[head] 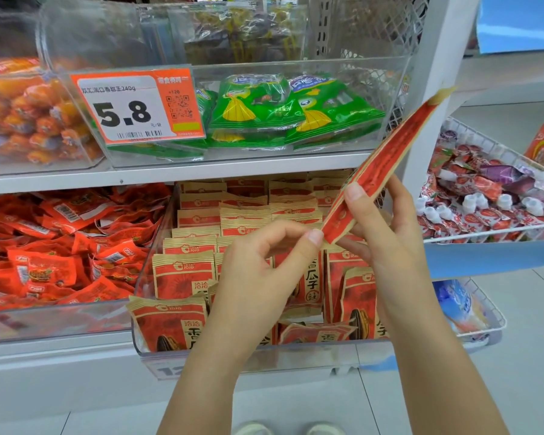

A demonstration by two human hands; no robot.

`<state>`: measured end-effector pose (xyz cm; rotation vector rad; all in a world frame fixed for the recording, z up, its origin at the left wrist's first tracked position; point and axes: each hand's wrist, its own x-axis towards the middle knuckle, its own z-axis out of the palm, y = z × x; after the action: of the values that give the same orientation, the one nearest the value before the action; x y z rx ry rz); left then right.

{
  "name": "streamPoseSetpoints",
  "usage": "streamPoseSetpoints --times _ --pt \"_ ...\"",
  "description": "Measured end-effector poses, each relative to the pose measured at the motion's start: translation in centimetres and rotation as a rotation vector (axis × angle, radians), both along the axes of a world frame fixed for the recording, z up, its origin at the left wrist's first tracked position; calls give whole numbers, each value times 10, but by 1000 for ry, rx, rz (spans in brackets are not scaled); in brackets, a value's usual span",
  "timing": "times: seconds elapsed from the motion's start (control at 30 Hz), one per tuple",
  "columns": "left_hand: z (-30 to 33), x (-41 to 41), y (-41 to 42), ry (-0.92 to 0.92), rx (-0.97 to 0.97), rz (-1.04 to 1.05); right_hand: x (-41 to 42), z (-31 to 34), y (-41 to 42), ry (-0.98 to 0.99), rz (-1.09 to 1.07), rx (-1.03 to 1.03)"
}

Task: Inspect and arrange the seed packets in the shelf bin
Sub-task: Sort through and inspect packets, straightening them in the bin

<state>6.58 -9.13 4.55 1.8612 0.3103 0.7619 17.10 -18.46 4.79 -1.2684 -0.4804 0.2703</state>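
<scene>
Both hands' grip pinching one seed packet (387, 158) edge-on above shelf bin (151, 271), long axis slanting up-right

A white shelf upright (427, 89) stands at mid-right. Left of it, clear bins sit on white shelves (170, 175), one bearing an orange price tag (137, 106) reading 5.8. Right of it hang white wire baskets (490, 233) of pouches. Below lies a pale tiled floor (296, 409), evenly lit.
</scene>
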Motion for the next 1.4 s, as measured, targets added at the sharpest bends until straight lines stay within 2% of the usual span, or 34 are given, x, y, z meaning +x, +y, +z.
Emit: streamPoseSetpoints --times 0.17,0.5,0.83,0.93,1.1,1.4 --pt "-6 1 1 -22 196 110 3 -1 1 -7 -14 -19" --pt "-9 3 5 -57 219 147 3 -5 1 -37 32 -66" --pt "-2 -1 -3 56 97 -15 7 -1 -3 -75 41 5" --pt "2 -1 -6 -34 39 46 7 2 -10 -154 162 -62" --pt "9 6 1 -359 -235 261 3 1 -13 -269 405 -189" --pt "16 5 4 -433 -345 354 1 -1 -10 -281 519 -282"
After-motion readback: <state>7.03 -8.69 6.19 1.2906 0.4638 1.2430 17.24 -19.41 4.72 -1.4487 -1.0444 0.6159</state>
